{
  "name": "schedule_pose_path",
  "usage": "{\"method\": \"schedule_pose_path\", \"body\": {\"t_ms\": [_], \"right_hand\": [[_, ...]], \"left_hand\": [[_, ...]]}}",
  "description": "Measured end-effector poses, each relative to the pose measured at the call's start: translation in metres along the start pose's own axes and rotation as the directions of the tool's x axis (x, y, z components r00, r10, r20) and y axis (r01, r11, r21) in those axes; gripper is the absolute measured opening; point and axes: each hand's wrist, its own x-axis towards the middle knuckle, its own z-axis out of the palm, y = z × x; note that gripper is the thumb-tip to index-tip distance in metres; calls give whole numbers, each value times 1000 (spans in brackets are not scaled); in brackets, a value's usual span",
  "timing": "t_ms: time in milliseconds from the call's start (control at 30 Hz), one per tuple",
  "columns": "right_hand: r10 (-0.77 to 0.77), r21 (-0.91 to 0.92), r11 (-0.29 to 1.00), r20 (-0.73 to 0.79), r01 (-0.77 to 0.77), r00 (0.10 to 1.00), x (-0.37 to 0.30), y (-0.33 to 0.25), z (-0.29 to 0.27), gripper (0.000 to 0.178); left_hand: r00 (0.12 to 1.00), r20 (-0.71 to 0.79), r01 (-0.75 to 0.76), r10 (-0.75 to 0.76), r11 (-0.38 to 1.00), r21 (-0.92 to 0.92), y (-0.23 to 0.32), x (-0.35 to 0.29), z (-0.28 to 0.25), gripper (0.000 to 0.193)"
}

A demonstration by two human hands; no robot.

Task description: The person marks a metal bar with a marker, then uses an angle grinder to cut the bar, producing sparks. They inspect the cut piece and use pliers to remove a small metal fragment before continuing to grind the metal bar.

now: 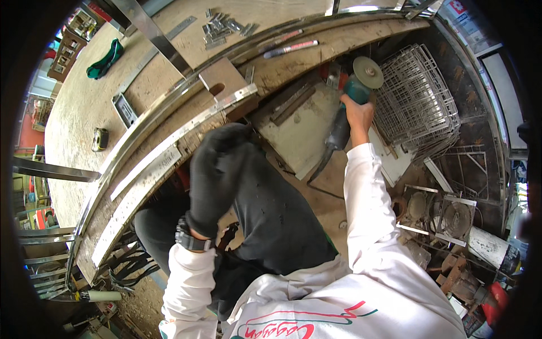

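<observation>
Out to the right, my bare right hand [359,116] is wrapped round the body of an angle grinder [339,130] with a teal head and dark handle. Its round, pale disc [368,72] points away from me, and a cord trails from the near end. My left hand [217,164], in a dark grey glove, is over my dark trouser legs beside the bench edge. Blur and the matching dark cloth hide how its fingers lie. Just beyond it, a metal block with a slot [221,79] sits on the bench, beside a long hinged metal strip [209,110].
On the wooden table [73,130] lie small metal pieces [223,28], a marker [291,49], a tape measure [100,139] and a green cloth [105,59]. A curved metal frame [135,127] runs along its edge. Wire racks [418,96] and scrap metal [451,214] stand at right.
</observation>
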Motion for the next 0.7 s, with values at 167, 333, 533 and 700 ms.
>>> {"method": "schedule_pose_path", "body": {"t_ms": [167, 333, 533, 700], "right_hand": [[-181, 0, 983, 48, 181, 982, -17, 7, -9, 84], [-244, -67, 966, 97, 251, 965, -38, 8, -20, 82], [-217, -71, 972, 116, 226, 969, -57, 8, -35, 85], [-344, -128, 928, 70, 350, 936, -51, 26, -31, 89]], "left_hand": [[975, -214, 37, -61, 993, -115, -12, -16, -34, 23], [966, -244, -74, 85, 996, 55, -11, -29, -53, 20], [990, -142, 36, -13, 987, 159, -44, -73, -56, 26], [976, 203, -40, -82, 845, 533, -56, -122, -71, 43]]}}
